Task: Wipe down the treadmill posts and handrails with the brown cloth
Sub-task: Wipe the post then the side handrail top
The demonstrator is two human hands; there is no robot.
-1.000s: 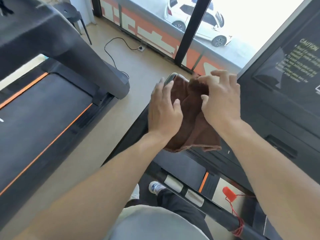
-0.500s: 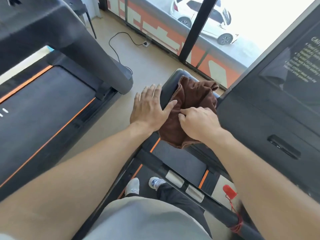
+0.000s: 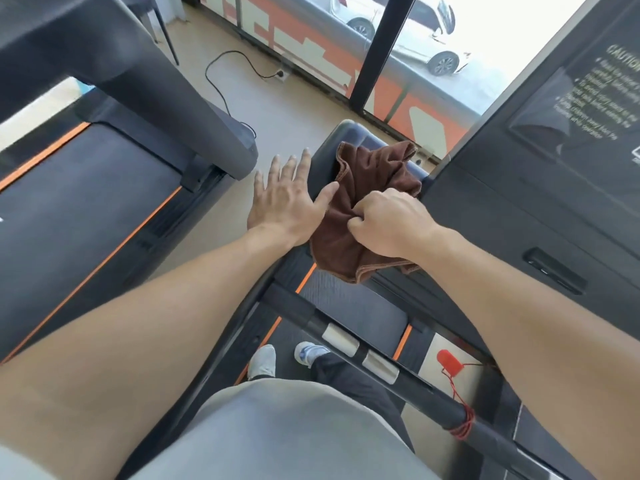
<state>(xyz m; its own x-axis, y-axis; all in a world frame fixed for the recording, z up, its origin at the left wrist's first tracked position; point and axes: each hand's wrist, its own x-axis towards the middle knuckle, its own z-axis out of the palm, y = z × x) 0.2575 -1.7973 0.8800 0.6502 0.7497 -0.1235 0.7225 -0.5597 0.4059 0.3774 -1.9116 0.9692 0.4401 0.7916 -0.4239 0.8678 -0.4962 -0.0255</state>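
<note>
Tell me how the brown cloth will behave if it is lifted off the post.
The brown cloth is probably floppy: it lies bunched in folds over the treadmill post, and its lower edge hangs loose. It looks light, since the right hand gathers it with a pinch. It would likely droop, not hold its shape.

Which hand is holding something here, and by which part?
The right hand pinches the brown cloth at a bunched fold near its middle. The left hand lies flat, holding nothing.

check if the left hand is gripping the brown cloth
No, the left hand lies open with straight fingers beside the brown cloth; the right hand grips it.
</note>
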